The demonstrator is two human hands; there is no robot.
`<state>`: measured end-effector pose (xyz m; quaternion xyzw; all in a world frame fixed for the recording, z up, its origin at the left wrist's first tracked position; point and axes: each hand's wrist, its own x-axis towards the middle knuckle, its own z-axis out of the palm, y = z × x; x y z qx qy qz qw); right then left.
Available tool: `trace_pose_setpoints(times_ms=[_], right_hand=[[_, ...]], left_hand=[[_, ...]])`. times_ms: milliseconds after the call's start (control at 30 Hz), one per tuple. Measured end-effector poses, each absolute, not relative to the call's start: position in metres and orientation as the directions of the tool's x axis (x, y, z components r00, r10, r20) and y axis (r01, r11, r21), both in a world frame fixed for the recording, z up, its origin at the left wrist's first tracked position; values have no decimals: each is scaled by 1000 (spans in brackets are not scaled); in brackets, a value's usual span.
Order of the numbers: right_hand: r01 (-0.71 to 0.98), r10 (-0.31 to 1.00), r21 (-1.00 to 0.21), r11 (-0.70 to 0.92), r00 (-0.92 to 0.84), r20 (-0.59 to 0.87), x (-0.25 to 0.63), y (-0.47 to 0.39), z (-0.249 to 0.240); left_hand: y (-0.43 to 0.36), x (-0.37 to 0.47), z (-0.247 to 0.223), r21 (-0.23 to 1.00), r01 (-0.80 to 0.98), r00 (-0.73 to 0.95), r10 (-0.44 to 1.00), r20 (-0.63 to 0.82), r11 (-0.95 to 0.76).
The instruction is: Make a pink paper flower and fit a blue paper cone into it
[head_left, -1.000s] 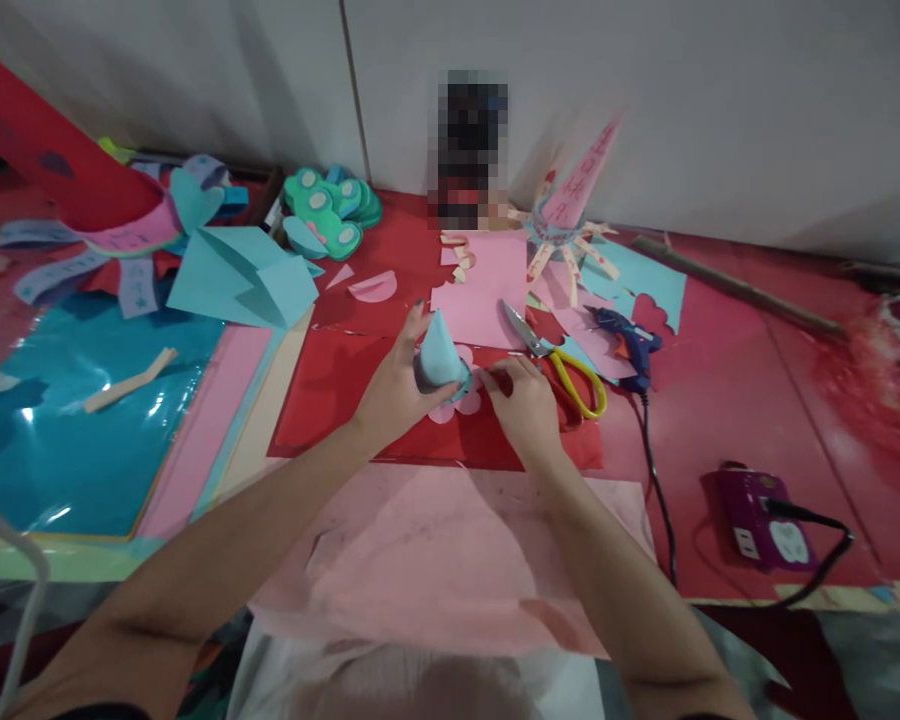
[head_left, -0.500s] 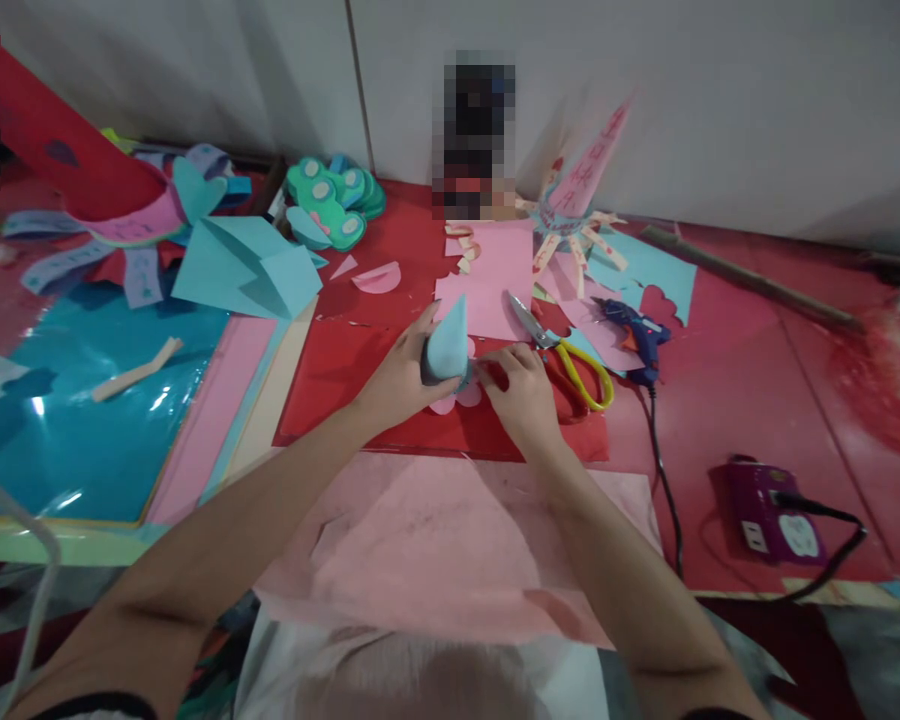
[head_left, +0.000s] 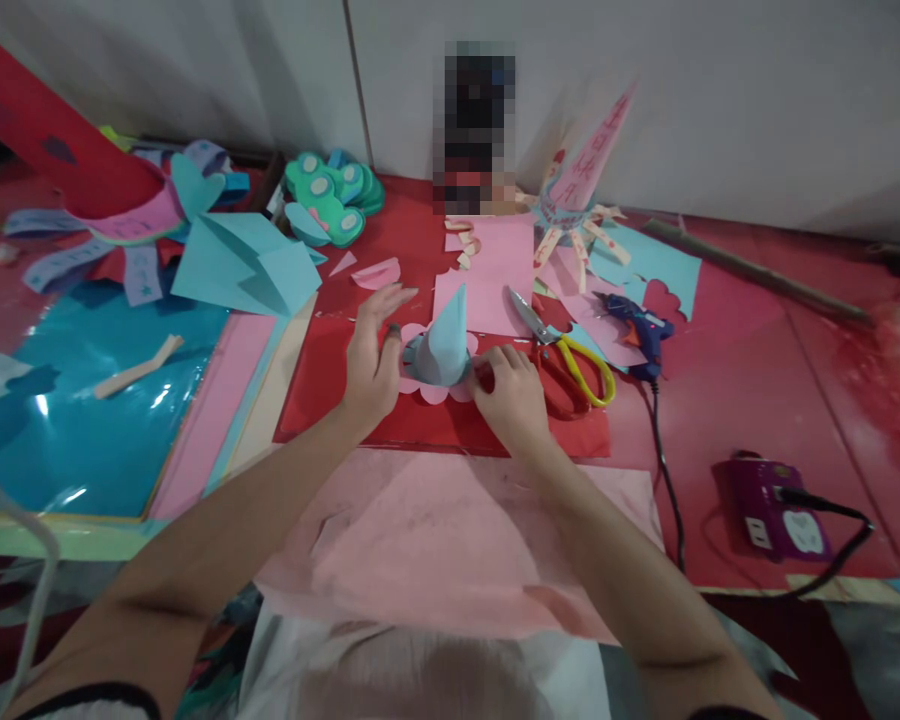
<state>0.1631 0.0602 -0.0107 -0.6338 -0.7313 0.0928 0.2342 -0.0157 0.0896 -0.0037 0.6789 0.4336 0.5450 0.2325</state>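
Observation:
A light blue paper cone (head_left: 444, 345) stands point up, leaning slightly right, on a pink scalloped paper piece (head_left: 433, 394). Small tabs fan out from the cone's base at the left. My left hand (head_left: 373, 362) is off the cone on its left side, fingers apart and holding nothing. At the right of the base, my right hand (head_left: 511, 392) has its fingers curled in a pinch on the cone's lower edge; the fingertips partly hide the spot. Under the pink piece lies a red sheet (head_left: 330, 400).
Scissors (head_left: 581, 370) with yellow handles lie right of my right hand, beside a blue glue gun (head_left: 641, 335). Its cord runs near a purple power box (head_left: 776, 510). A pink cone hat (head_left: 589, 165) stands behind. Folded blue paper (head_left: 251, 265) lies left.
My left hand has let go of the cone and moved left, opening its fingers. The cone now rests on the scalloped piece, more of which shows. My right hand stays at the base.

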Motion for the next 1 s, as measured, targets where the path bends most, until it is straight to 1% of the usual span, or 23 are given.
trace_pose_setpoints(times_ms=[100,167,200,267,367,433,500,567,667,800,900,1000], right_hand=[[875,975,-451,174,-89,203,161,60,-10],[877,976,-447,174,-91,200,161,60,-10],[880,975,-441,174,-93,200,161,60,-10],[888,976,-424,178,-103,193,162,61,-11],[896,977,-404,185,-125,170,163,61,-10],[895,978,-404,191,-137,159,163,60,-8],[894,978,-403,195,-144,154,163,59,-5],[894,978,-403,195,-147,148,163,57,-2],[871,976,-444,210,-159,149,166,55,-1],[798,971,-554,236,-176,161,172,54,-2],[748,976,-626,220,-165,145,176,54,-2],[730,982,-658,186,-126,137,177,54,0]], left_hand=[[89,-14,2,825,457,83,939,333,-333],[87,-14,9,810,539,103,972,209,-231],[85,-15,12,793,573,119,978,169,-207],[80,-17,18,737,640,194,973,121,-219],[74,-22,21,625,702,395,917,58,-341],[72,-25,18,569,734,445,895,9,-371],[73,-27,12,512,771,435,900,11,-379],[74,-28,6,466,788,432,901,47,-402],[76,-27,1,420,801,442,895,65,-426],[76,-27,-1,423,797,446,892,67,-430],[76,-28,-2,423,795,449,890,72,-435],[76,-28,-2,418,797,448,891,73,-435]])
